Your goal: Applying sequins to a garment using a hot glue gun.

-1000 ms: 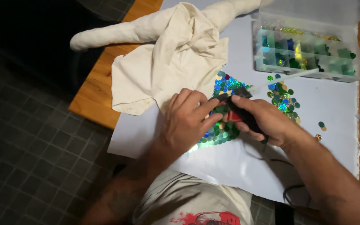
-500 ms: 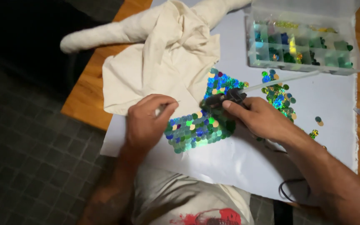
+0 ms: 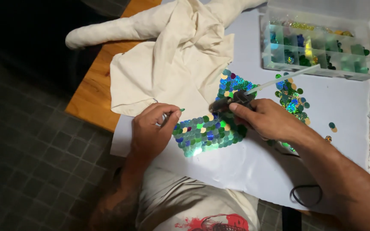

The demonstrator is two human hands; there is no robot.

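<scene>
Over the sequined patch [image 3: 208,132], your right hand [image 3: 266,122] grips the glue gun [image 3: 232,100]; left hand [image 3: 150,130] fingers pinch a green sequin [image 3: 181,110], placement needing fresh glue.

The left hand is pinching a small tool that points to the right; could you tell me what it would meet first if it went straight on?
Probably the sequin-covered patch: the left hand points its thin tool along the patch's upper edge, with the glue gun beyond. Depth is unclear.

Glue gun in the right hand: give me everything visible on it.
The glue gun is small and dark, mostly hidden by the right hand gripping it. Its nozzle points left, over the sequin-covered patch; contact is unclear. A pale translucent glue stick juts from its rear, angled up-right toward the clear compartment box.
</scene>
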